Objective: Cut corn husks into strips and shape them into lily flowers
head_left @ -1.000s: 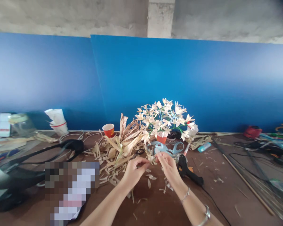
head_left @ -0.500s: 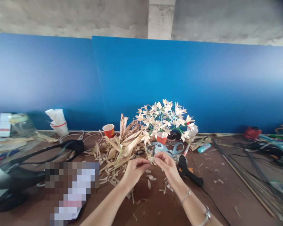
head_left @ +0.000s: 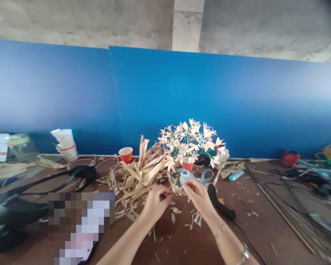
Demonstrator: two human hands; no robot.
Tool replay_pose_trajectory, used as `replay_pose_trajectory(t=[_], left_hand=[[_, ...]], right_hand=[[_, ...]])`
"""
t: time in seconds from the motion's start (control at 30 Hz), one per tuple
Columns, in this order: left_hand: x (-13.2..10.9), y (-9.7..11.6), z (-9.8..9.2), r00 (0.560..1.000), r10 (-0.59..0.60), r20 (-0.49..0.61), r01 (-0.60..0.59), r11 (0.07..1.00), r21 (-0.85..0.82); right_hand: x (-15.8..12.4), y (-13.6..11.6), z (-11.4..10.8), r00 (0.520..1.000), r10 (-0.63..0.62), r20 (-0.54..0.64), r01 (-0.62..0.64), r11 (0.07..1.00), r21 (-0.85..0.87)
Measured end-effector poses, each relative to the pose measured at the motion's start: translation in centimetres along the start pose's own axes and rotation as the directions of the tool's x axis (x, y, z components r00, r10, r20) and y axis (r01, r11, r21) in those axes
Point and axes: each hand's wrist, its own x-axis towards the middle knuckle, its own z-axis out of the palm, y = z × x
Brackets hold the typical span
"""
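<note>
My left hand (head_left: 157, 200) is closed in a pinch over the middle of the table. A little to its right, my right hand (head_left: 197, 193) has thumb and fingertips pressed together. Whatever either pinch holds is too small to make out. Cut pale petal-shaped pieces (head_left: 175, 210) lie on the table just below the gap between my hands. Behind them a bunch of cream husk flowers (head_left: 191, 141) on green stems stands in a red paper cup (head_left: 187, 164). Light blue ribbon (head_left: 205, 176) curls in front of that cup.
Dry corn husks (head_left: 146, 167) are heaped left of the flowers, near another red cup (head_left: 126, 155). A black glue gun (head_left: 222, 207) with a cord lies beside my right wrist. Thin sticks (head_left: 289, 217) lie at right; a black strapped object (head_left: 13, 213) sits at left.
My hands have drawn apart, from fingertips nearly meeting to a wider gap. The left fingers have curled in more. The whole view has shifted slightly.
</note>
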Motion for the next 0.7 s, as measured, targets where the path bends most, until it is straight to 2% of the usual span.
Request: replay_pose_trajectory(t=[0.03,0.07,0.1,0.17,0.23,0.27,0.33,0.43,0.53,0.63,0.7], left_hand=[[0.1,-0.1,-0.1,1.000,0.019,-0.024,-0.019,1.000,0.005],[0.2,-0.2,-0.1,0.999,0.027,-0.046,-0.027,1.000,0.001],[0.3,-0.4,-0.2,0.997,0.025,-0.067,-0.026,1.000,-0.010],[0.5,-0.6,-0.2,0.995,0.003,-0.096,-0.007,0.999,-0.046],[0.6,-0.7,-0.2,0.994,-0.030,-0.105,0.021,0.996,-0.087],[0.7,-0.8,-0.2,0.994,-0.048,-0.101,0.038,0.994,-0.104],[0.8,-0.9,-0.2,0.993,-0.080,-0.089,0.069,0.989,-0.128],[0.9,-1.1,-0.1,0.992,-0.096,-0.077,0.085,0.986,-0.142],[0.8,-1.1,-0.1,0.993,-0.076,-0.092,0.063,0.989,-0.137],[0.8,-1.0,-0.3,0.989,-0.065,-0.131,0.051,0.993,-0.110],[0.8,-1.1,-0.4,0.987,-0.076,-0.145,0.060,0.992,-0.109]], right_hand=[[0.1,-0.1,-1.2,1.000,0.007,-0.018,-0.010,0.988,-0.151],[0.2,-0.3,-2.5,0.996,0.044,-0.076,-0.067,0.939,-0.337],[0.1,-0.4,-3.9,0.986,0.101,-0.131,-0.155,0.839,-0.521],[-0.2,-0.5,-6.4,0.952,0.229,-0.201,-0.299,0.569,-0.766],[-0.9,-0.3,-7.8,0.905,0.382,-0.187,-0.338,0.379,-0.861],[-1.3,0.0,-8.0,0.889,0.425,-0.170,-0.325,0.326,-0.887],[-2.1,0.7,-7.7,0.890,0.431,-0.147,-0.286,0.277,-0.917],[-2.8,2.0,-6.9,0.921,0.371,-0.122,-0.240,0.292,-0.926],[-2.6,2.3,-6.8,0.952,0.280,-0.122,-0.225,0.372,-0.901],[-2.1,1.4,-6.5,0.985,0.142,-0.098,-0.161,0.559,-0.814],[-1.8,0.4,-5.5,1.000,0.012,-0.023,-0.025,0.704,-0.709]])
